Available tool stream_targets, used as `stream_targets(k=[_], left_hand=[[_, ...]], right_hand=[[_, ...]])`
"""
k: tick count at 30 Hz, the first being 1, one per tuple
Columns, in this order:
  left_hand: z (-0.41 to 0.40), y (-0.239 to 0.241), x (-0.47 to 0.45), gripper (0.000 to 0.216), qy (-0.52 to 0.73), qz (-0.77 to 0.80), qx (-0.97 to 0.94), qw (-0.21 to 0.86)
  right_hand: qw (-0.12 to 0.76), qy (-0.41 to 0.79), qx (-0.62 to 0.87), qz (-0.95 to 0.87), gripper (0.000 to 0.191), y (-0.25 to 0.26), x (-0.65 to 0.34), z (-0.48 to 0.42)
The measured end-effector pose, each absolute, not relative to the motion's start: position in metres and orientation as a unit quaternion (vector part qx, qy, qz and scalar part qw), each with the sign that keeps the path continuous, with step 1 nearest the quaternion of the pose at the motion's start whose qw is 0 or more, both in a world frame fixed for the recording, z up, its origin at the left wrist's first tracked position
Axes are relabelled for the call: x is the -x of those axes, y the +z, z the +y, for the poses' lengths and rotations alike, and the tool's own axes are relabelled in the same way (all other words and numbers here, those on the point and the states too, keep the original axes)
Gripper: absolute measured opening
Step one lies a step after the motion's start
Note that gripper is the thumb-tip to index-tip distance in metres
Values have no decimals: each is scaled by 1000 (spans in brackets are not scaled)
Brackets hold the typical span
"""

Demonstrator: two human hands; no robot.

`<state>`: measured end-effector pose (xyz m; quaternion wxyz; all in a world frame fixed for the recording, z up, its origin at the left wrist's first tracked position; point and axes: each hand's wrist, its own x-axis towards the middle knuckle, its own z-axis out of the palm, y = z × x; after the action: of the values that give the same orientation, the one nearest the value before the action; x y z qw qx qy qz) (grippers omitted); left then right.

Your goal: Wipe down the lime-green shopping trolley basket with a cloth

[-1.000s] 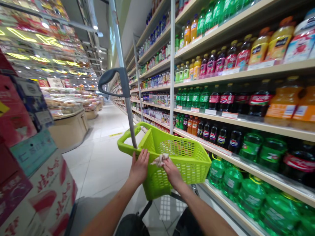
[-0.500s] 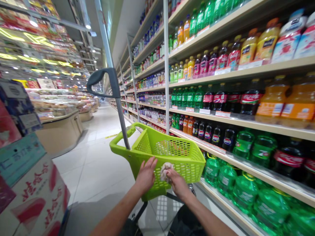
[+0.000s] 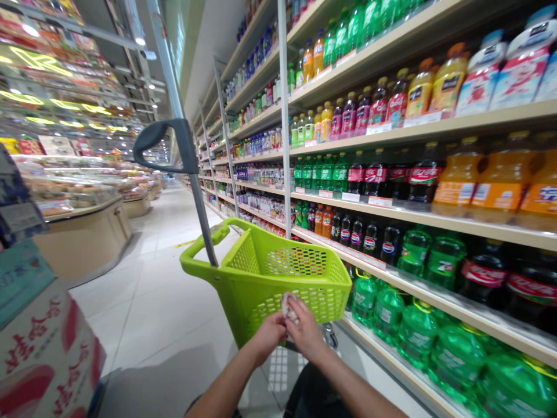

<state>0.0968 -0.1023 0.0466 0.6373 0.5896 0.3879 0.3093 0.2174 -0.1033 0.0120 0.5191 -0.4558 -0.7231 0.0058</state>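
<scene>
Head view: crumpled, pale, soft-looking cloth (image 3: 285, 304) held before a lime-green, perforated plastic trolley basket (image 3: 256, 281)

I judge the step in hand to be gathering or refolding the cloth, both my hands drawn together over it. The cloth sits at my fingertips, in front of the basket's near side; I cannot tell whether it touches that wall. My bare right hand (image 3: 307, 330) is closed on the cloth, fingers bent over it. My bare left hand (image 3: 270, 333) is half curled, its fingertips meeting the right; whether they pinch cloth too, I cannot tell. As I see it, the next move calls for a sure grip on the cloth and a flat, handy fold. Beyond, the tilted grey metal pole (image 3: 201, 215) with its dark grey loop handle (image 3: 186, 146) rises from the basket's left end.
</scene>
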Motion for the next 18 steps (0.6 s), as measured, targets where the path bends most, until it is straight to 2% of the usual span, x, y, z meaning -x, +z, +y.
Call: stream_targets(k=[2, 4, 7, 10, 12, 16, 18], left_hand=[[-94, 52, -97, 49, 303, 413, -633, 581], [-85, 59, -96, 56, 300, 461, -698, 458], [-75, 65, -88, 59, 288, 510, -755, 295], [-73, 60, -79, 58, 253, 521, -787, 211], [-74, 55, -76, 59, 226, 522, -806, 165], [-80, 54, -83, 59, 178, 520, -829, 101], [-84, 59, -90, 58, 159, 522, -834, 83]], right_hand=[[510, -53, 442, -736, 44, 19, -235, -88], [495, -105, 455, -733, 41, 13, -253, -73], [421, -109, 496, -752, 36, -27, -275, -67], [347, -77, 522, -775, 35, -76, -289, -80], [353, -82, 528, -768, 36, -84, -297, -88], [436, -129, 513, -728, 42, -48, -311, -84], [447, -123, 523, -716, 41, -37, -316, -81]])
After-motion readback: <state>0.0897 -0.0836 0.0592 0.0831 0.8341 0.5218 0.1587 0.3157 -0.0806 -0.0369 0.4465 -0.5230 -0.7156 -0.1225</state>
